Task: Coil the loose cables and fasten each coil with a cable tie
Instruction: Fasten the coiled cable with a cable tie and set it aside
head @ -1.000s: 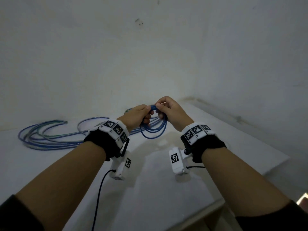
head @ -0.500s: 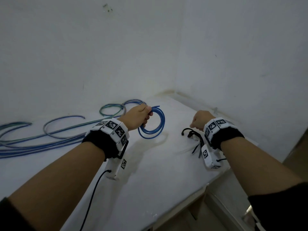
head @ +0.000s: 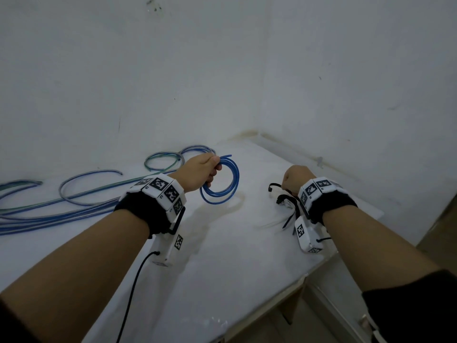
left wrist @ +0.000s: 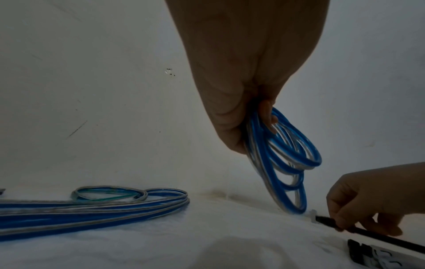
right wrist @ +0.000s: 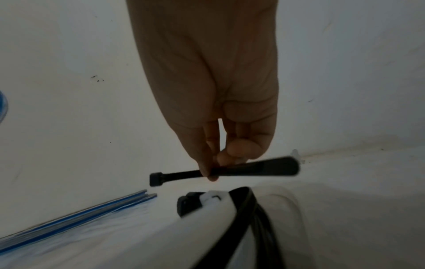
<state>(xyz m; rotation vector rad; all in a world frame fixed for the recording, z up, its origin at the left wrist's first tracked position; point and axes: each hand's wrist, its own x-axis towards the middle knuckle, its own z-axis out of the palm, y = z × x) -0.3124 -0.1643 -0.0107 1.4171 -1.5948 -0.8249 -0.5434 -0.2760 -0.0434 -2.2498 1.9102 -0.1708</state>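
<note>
We see the left hand [head: 197,173] lifted a little above the white table [head: 222,268], with its fingers curled tight around one side of a blue cable coil [head: 220,180]. The coil hangs down from the fist like a ring standing on its edge. In the head view it sits at about 3 o'clock from the hand, and a short loose end sticks out toward 2 o'clock. In the left wrist view the coil [left wrist: 287,163] looks long from top to bottom, and its lowest loop reaches down to the table or close to it; we cannot be sure it touches.

The right hand [head: 295,178] is off to the right, well apart from the coil. Its thumb and fingers are pinched together on a black cable tie [right wrist: 230,172]. In the right wrist view the tie lies almost flat, running from 9 o'clock to 3 o'clock, with its square head on the left end and the hand gripping near the middle. The right end is blurry.

Just below that hand, at about 6 o'clock, a small pile of more ties [head: 286,206] lies on the table, some black and some white.

Over at 9 o'clock from the left hand, the loose cables [head: 61,209], blue and greenish, lie spread along the table beside the wall [head: 222,70].
</note>
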